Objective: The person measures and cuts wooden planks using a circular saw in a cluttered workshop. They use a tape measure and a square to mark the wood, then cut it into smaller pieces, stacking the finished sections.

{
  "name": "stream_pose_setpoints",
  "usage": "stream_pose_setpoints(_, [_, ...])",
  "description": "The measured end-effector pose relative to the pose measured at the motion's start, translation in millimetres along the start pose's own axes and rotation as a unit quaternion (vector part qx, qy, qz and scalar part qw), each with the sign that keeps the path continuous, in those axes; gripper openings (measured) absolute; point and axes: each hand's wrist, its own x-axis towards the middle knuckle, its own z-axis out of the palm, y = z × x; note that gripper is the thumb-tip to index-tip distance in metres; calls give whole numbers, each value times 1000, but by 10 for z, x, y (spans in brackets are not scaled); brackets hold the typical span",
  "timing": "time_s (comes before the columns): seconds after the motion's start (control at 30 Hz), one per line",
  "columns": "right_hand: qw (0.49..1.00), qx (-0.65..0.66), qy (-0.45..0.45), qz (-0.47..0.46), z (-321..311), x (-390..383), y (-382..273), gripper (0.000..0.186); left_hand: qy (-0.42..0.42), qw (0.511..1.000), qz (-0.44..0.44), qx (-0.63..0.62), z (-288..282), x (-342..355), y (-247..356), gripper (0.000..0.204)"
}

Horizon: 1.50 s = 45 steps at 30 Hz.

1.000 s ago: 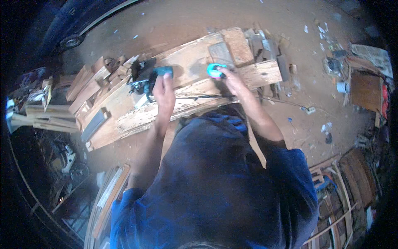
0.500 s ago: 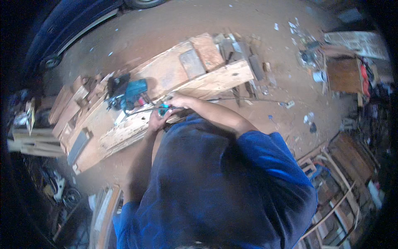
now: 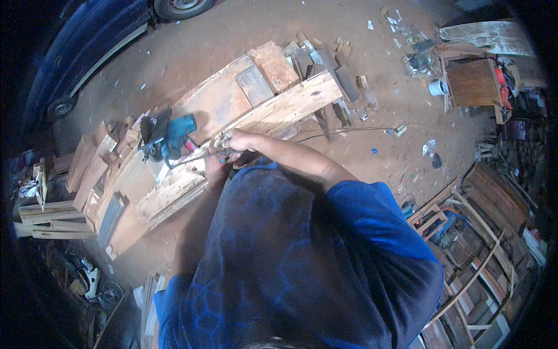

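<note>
My right hand (image 3: 237, 139) and my left hand (image 3: 215, 163) meet at the near edge of a pale rough board (image 3: 305, 96), their fingers closed around a small turquoise object (image 3: 229, 153), mostly hidden. A black cord (image 3: 192, 157) crosses by my fingers. Just left of my hands a teal power saw (image 3: 181, 125) lies on the stacked boards, with a red part showing near its base. A grey flat piece (image 3: 254, 86) rests on the wide board behind.
Offcut piles (image 3: 93, 163) flank the work pile. A dark blue vehicle (image 3: 87, 52) with wheels stands at upper left. On the right are a wooden box (image 3: 472, 82), a white bucket (image 3: 437, 87), scattered litter, the cord on the floor and wooden frames (image 3: 476, 262).
My left hand has let go of the saw and moved down-right. My right hand has brought the turquoise object leftward to it. The view has shifted, with more of the vehicle showing.
</note>
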Motion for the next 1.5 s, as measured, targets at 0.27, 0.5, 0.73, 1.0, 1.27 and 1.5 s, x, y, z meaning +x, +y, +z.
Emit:
stream_pose_setpoints(0.27, [999,-40,10,-29,173,-111,-8,17,-39,981,-52,182,315,-247,-550,102])
stream_pose_setpoints(0.5, [981,149,123,-3,-462,-665,53,34,324,934,-152,-2,-60,-551,-465,38])
stream_pose_setpoints(0.73, [977,160,143,-5,-523,-991,-87,33,-35,896,-401,-189,-229,-956,51,92])
stream_pose_setpoints(1.0, [973,-184,91,-109,-208,-552,118,22,9,863,-431,-262,-173,-803,241,75])
stream_pose_setpoints(1.27, [969,-224,-101,37,121,-401,-278,26,193,887,-343,-242,27,-1130,-78,63])
stream_pose_setpoints(1.5, [925,-351,-55,-138,267,-237,-64,30,326,873,-284,-225,-245,-811,-20,49])
